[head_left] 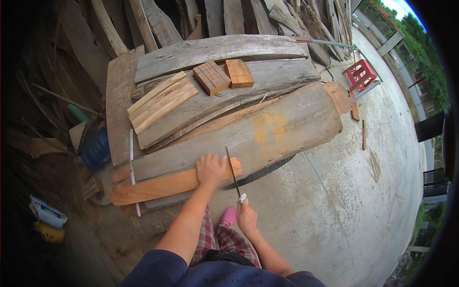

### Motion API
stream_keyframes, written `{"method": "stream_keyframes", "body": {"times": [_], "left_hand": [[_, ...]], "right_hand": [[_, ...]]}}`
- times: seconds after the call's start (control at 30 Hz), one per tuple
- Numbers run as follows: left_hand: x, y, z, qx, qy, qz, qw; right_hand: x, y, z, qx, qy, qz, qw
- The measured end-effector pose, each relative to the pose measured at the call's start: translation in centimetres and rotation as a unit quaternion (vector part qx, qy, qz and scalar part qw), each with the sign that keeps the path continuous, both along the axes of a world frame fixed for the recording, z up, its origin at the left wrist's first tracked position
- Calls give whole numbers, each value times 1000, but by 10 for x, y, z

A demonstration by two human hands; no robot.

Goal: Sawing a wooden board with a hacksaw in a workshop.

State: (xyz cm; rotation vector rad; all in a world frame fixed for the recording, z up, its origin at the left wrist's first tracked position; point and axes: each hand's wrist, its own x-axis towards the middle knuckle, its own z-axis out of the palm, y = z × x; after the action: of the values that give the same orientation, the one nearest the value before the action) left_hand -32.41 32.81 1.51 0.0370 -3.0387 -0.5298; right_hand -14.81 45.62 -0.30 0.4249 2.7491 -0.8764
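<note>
An orange-brown board [158, 189] lies slanting along the near edge of a stack of grey planks. My left hand [212, 170] rests on top of it near its right end, fingers stretched out flat over the wood. In my right hand [246, 217] is the handle of a narrow hand saw [232, 168], with a bit of white showing at the grip. The thin dark blade points away from me and crosses the board just right of my left hand. From this view I cannot tell how deep the blade sits in the wood.
Beyond lie wide grey planks [301, 119], several pale strips [162, 103] and two marked wooden blocks [212, 78] [239, 73]. A tyre [267, 171] shows under the planks. A red stool [359, 75] stands far right, a blue jug [97, 149] left. Concrete floor [344, 191] stretches right.
</note>
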Motion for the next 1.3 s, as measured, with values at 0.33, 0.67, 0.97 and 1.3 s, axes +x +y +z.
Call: {"method": "stream_keyframes", "body": {"times": [0.33, 0.67, 0.97, 1.3], "left_hand": [[1, 1, 0, -5, 17, -4, 1000], [-2, 13, -1, 5, 40, -16, 999], [0, 4, 3, 2, 36, -9, 999], [1, 0, -8, -7, 45, -3, 999]], "right_hand": [[-33, -6, 9, 12, 24, -1, 1000], [-70, -3, 14, 12, 78, 0, 997], [-46, -2, 15, 15, 17, 0, 1000], [-12, -2, 16, 9, -14, 0, 1000]]}}
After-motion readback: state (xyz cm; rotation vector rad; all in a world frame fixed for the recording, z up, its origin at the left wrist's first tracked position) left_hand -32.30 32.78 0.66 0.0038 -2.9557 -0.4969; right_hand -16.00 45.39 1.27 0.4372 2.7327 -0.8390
